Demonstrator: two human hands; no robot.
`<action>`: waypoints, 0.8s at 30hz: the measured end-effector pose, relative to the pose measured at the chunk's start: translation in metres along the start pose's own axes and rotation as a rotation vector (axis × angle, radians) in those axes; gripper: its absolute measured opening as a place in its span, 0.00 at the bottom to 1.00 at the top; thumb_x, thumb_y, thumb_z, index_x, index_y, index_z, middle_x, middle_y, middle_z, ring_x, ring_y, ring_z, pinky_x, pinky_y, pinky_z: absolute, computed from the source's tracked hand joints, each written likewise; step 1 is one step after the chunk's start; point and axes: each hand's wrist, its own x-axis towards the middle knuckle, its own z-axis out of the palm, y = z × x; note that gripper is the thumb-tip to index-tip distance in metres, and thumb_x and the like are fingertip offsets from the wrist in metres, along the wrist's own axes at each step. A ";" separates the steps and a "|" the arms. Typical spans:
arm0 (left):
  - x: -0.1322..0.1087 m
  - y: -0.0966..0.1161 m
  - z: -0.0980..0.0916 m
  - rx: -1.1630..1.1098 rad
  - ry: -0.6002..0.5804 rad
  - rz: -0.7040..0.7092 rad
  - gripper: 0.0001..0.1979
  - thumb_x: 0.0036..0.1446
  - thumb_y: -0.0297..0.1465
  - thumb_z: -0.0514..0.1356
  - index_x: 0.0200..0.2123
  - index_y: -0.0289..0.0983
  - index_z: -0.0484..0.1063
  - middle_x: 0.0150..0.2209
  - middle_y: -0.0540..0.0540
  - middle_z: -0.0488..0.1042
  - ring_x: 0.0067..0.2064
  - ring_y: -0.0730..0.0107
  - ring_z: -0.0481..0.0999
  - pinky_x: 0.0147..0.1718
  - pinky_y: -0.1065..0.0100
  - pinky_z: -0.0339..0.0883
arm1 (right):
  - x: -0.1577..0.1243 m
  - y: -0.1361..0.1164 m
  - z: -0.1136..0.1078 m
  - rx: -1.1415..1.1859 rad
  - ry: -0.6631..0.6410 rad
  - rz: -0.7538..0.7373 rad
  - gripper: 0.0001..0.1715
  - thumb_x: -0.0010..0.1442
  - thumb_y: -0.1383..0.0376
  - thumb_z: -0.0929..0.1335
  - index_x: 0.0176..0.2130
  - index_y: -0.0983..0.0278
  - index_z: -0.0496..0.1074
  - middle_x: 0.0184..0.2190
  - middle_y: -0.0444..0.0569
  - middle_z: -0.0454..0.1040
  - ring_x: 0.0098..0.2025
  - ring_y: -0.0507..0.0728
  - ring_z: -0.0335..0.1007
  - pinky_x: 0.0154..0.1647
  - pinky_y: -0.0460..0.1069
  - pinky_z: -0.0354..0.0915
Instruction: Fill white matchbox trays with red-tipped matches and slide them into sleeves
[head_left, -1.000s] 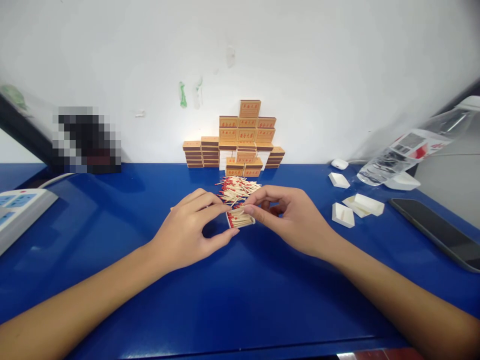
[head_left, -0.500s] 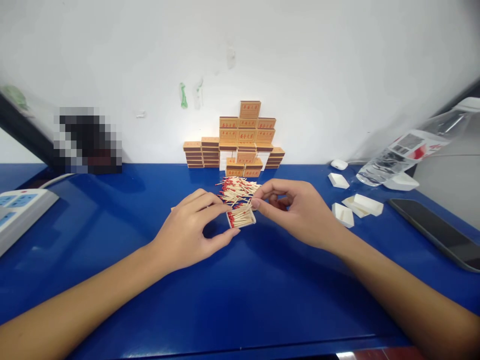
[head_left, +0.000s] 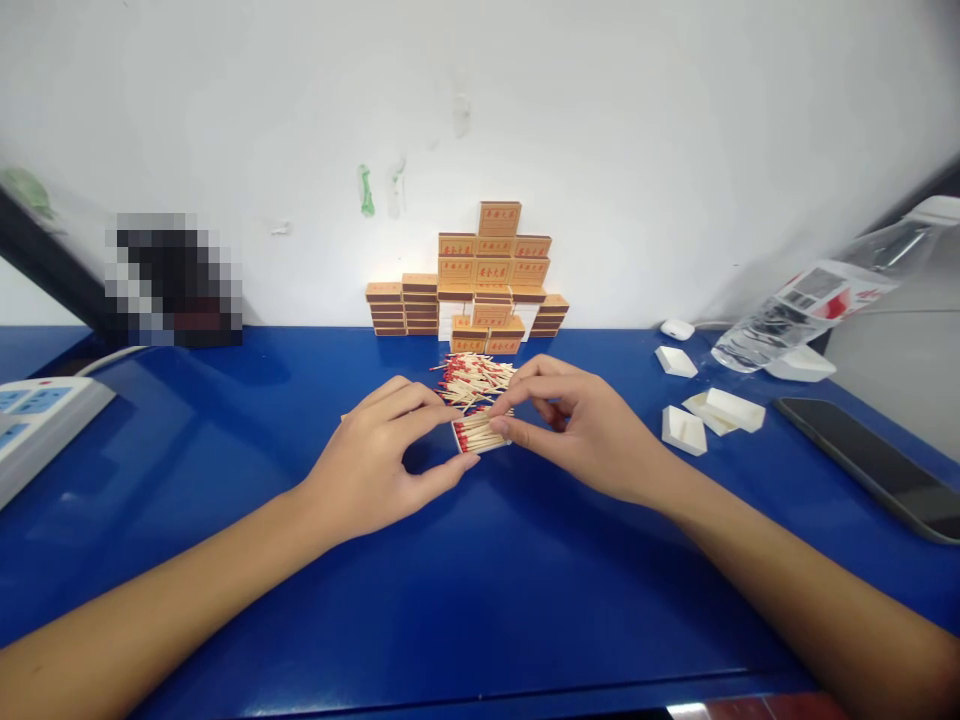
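We have both hands over the worktop (head_left: 450, 610), close together, with a small match tray (head_left: 493, 447) between them. Our left hand (head_left: 382, 455) grips the tray's left end, thumb at the near side and forefinger at the far side, the other fingers loosely curled. Our right hand (head_left: 577, 425) is above the tray's right end, thumb and forefinger brought near each other right at the matches; we cannot tell whether a match is pinched there. The matches in the tray (head_left: 472, 436) lie side by side, their red heads toward our left hand. Just beyond our fingertips we have a loose heap of matches (head_left: 472, 378), heads pointing several ways. Behind the heap, farther from both hands, a stepped stack of matchboxes (head_left: 493, 271) stands near the wall (head_left: 615, 150), with a single box at its top. Off to the right of our right hand we find several white trays (head_left: 684, 430), and farther right a dark phone (head_left: 870, 460) lying flat. Beyond those trays are a white earbud case (head_left: 677, 329) and a tilted clear bottle (head_left: 829, 285). Well to the left of our left hand sits a white power strip (head_left: 52, 440) with blue socket panels.
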 end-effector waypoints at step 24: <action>0.003 -0.013 0.000 -0.048 0.035 -0.227 0.13 0.63 0.39 0.70 0.48 0.40 0.82 0.45 0.46 0.83 0.47 0.62 0.79 0.47 0.60 0.74 | -0.003 0.005 0.001 -0.227 -0.413 -0.080 0.08 0.75 0.66 0.65 0.42 0.63 0.73 0.44 0.50 0.71 0.44 0.57 0.70 0.48 0.53 0.66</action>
